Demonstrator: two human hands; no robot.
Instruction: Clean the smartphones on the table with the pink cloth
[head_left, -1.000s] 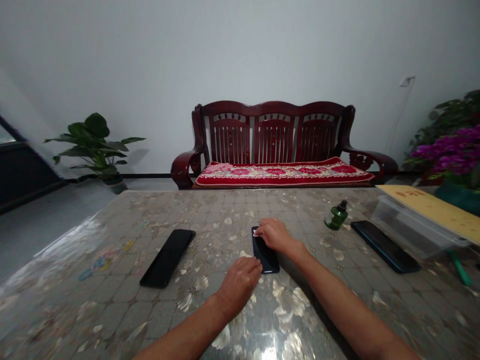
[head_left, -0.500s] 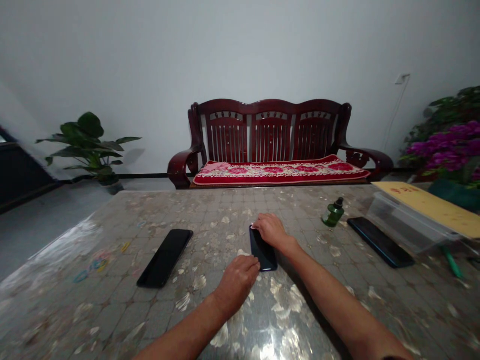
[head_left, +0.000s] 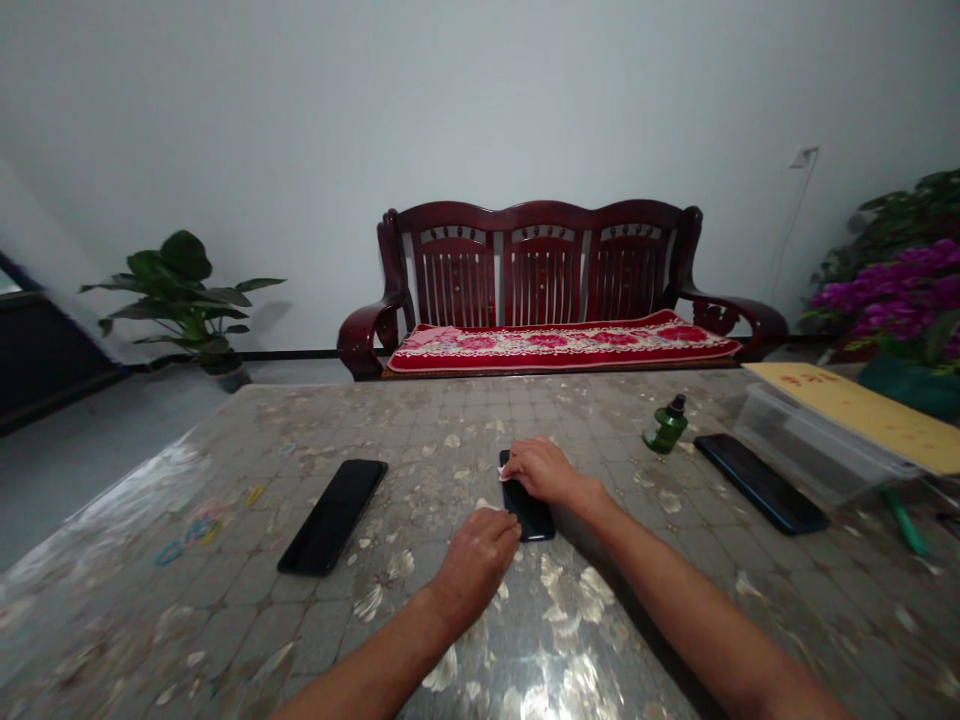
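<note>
A dark phone (head_left: pixel 529 512) lies flat on the patterned table (head_left: pixel 420 420), in front of me. My left hand (head_left: pixel 482 550) rests at its lower left edge, fingers together and touching the edge. Over the upper part of the phone, my right hand (head_left: pixel 541 468) pinches a small white-pink cloth or tissue (head_left: pixel 505 472) against the screen. Another black phone (head_left: pixel 333 517) lies to the left. A third phone (head_left: pixel 759 484) is on the right, near a green bottle (head_left: pixel 665 425) with a black top.
Coloured bands (head_left: pixel 196 530) lie at the left. At the right stand a clear plastic box (head_left: pixel 814 450) under a yellow board (head_left: pixel 862 405), and a green-handled tool (head_left: pixel 905 522). Beyond the table is a wooden bench (head_left: pixel 540 215).
My right hand has moved slightly down along the phone with the white-pink piece. My left hand has stayed at the phone's lower left edge.
</note>
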